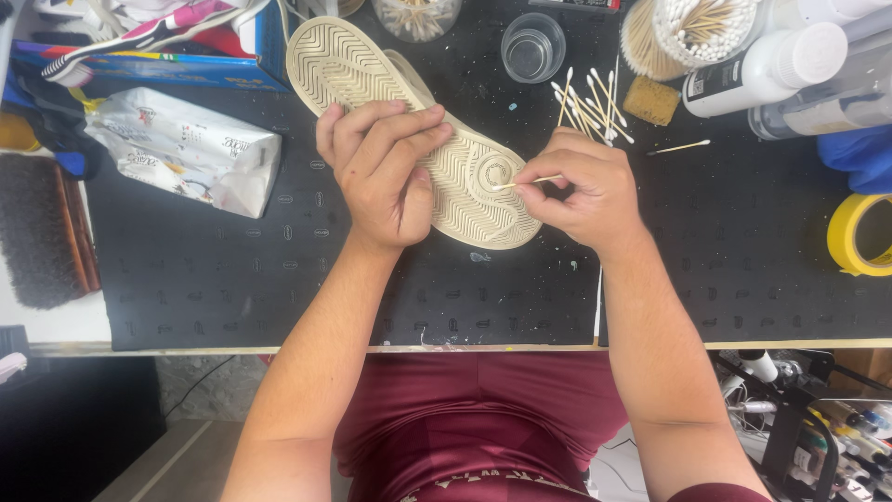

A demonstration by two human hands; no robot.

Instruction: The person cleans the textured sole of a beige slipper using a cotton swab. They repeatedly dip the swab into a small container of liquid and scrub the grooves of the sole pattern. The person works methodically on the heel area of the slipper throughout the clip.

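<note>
The work surface is a black perforated mat (706, 260) laid over a pale bench, its near edge running just above the person's maroon-clad lap. The mat is flecked with small pale specks and should give reasonable friction under anything pressed on it.

Nearest the edge, the left hand (386, 172) is closed over the middle of a cream shoe (465, 181), which lies sole-up and diagonally on the mat, one end toward the far left. Fingers wrap across the sole, the thumb along the near side. The shoe looks light; the ribbed rubber sole should be firm but slightly flexible and not slippery. The narrower mid-section, where the hand now sits, is judged the steadiest hold.

The right hand (585, 191) pinches a cotton swab (525, 181) between thumb and fingertips, its tip touching the circular tread pattern at the near end of the sole. The swab is thin, very light and likely to bend or snap under side load; a hold close to the tip gives most control.

Just beyond the right hand lie loose cotton swabs (585, 102) and a small brown sponge (650, 100). At the left sits a soft white packet (181, 149), with a dark brush (42, 232) off the mat. Farther back stand a clear glass (532, 46), a tub of swabs (692, 33) and white bottles (767, 70). A yellow tape roll (859, 232) sits at the right edge.
</note>
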